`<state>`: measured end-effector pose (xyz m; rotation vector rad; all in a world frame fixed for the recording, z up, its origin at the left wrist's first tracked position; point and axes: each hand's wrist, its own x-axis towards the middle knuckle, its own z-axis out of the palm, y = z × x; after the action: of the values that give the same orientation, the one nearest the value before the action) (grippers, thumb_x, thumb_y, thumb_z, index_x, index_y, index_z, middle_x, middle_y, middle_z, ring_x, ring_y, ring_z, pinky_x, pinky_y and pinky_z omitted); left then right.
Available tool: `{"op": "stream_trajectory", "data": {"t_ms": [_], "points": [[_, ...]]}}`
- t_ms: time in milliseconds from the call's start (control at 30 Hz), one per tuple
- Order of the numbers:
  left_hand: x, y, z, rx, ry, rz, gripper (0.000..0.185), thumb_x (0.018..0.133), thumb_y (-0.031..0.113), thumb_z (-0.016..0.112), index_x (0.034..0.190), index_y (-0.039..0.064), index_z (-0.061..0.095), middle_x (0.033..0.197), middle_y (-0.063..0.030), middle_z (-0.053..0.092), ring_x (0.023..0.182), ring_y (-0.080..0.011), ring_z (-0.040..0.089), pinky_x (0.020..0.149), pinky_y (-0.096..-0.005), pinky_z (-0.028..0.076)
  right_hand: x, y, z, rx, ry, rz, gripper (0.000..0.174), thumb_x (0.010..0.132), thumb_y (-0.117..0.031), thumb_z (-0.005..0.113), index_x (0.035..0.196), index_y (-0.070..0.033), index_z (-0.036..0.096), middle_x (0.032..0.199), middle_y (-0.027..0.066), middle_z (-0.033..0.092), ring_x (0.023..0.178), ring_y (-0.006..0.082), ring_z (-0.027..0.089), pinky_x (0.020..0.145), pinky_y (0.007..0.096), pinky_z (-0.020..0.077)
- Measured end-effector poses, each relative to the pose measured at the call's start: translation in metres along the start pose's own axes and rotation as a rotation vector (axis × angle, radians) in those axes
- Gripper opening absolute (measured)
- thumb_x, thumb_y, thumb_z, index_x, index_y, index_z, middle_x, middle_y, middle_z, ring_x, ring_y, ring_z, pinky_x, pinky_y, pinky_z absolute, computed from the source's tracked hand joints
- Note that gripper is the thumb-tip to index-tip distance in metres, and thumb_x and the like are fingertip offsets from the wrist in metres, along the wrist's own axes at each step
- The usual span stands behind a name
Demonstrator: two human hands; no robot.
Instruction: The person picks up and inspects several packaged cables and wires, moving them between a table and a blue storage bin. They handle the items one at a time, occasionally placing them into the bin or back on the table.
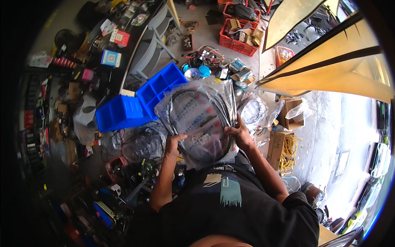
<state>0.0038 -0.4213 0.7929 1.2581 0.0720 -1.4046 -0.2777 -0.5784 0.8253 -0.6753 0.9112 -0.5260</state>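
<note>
In front of my chest I hold a stack of clear plastic bags (197, 123) with coiled black cables (172, 102) inside. My left hand (175, 143) grips the lower left edge, its thumb lying on top of the plastic. On the right edge, my right hand (241, 133) does the same, thumb over the front. White labels with printed codes (201, 139) show through the film near the middle. The fingers of both hands are partly hidden beneath the stack.
Blue divided plastic bins (118, 112) stand beyond my left hand. Red crates (239, 38) with small boxes are farther ahead. Bagged coils (253, 111), an open cardboard box (290, 114) and a yellow hose coil (288, 154) lie to the right. Grey chairs (145, 58) flank a cluttered table.
</note>
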Motion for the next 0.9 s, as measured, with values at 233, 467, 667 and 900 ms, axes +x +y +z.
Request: {"op": "stream_trajectory", "data": {"t_ms": [233,467,667,900], "points": [[-0.003,-0.01,-0.023,-0.138,-0.079,0.064,0.038,0.076,0.005,0.075,0.112,-0.006,0.074,0.107,-0.0137,0.077,0.094,-0.0282,0.074,0.092,-0.0401,0.059,0.019,-0.002,-0.017,0.278,-0.131,-0.002,0.029,0.108,-0.027,0.056,0.123,-0.002,0.063,0.096,0.0018,0.065,0.083,0.0116,0.058,0.076,0.0278,0.0444],[-0.013,-0.01,-0.022,-0.191,-0.195,0.037,0.059,0.078,0.004,0.071,0.135,-0.009,0.062,0.13,-0.0169,0.071,0.119,-0.032,0.069,0.107,-0.0437,0.053,0.012,-0.017,-0.004,-0.062,-0.067,-0.173,0.03,0.113,-0.028,0.048,0.113,-0.004,0.066,0.094,0.0017,0.063,0.081,0.0125,0.055,0.076,0.0294,0.0451],[-0.006,-0.01,-0.022,-0.191,-0.231,0.021,0.055,0.08,0.002,0.07,0.133,-0.009,0.063,0.13,-0.0171,0.071,0.119,-0.0321,0.069,0.108,-0.0443,0.053,0.011,-0.019,-0.007,0.278,-0.212,0.058,0.041,0.114,-0.031,0.048,0.139,0.0,0.059,0.127,0.0081,0.067,0.118,0.0154,0.061,0.106,0.0298,0.0455],[0.011,-0.002,-0.013,-0.012,-0.137,-0.107,0.033,0.083,0.002,0.072,0.115,-0.007,0.072,0.109,-0.015,0.077,0.1,-0.0278,0.075,0.096,-0.0415,0.059,-0.006,-0.052,0.014,0.001,-0.13,-0.009,0.074,0.088,-0.007,0.084,0.15,-0.003,0.044,0.134,0.011,0.064,0.118,0.0224,0.063,0.101,0.0359,0.0531]]}}
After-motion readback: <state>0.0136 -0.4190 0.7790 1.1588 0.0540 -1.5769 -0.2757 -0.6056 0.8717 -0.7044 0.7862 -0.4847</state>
